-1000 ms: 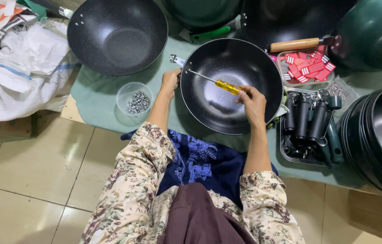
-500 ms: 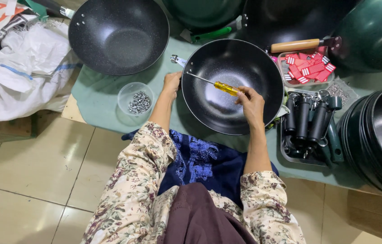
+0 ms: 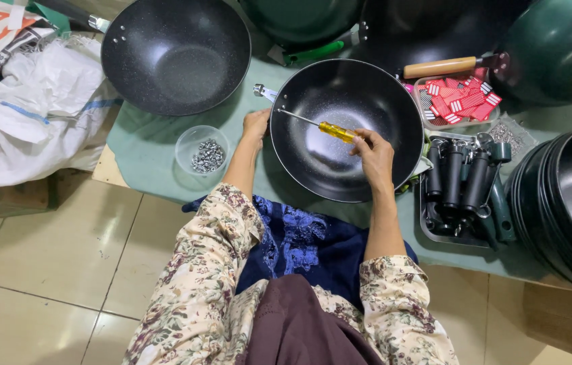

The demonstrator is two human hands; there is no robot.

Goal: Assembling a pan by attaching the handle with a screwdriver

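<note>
The screwdriver (image 3: 330, 128) is gripped by the closed right hand (image 3: 375, 157), its shaft slanting up-left to the wok (image 3: 347, 128) rim, which is clasped by the left hand (image 3: 256, 126).

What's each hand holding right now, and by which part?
Right hand holds the screwdriver by its yellow handle. Left hand grips the black wok at its left rim.

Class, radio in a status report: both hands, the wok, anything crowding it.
Right hand grips yellow-handled screwdriver, tip at wok inner wall. Left hand steadies wok rim. Bowl of screws to the left, tray of black handles to the right.
</note>
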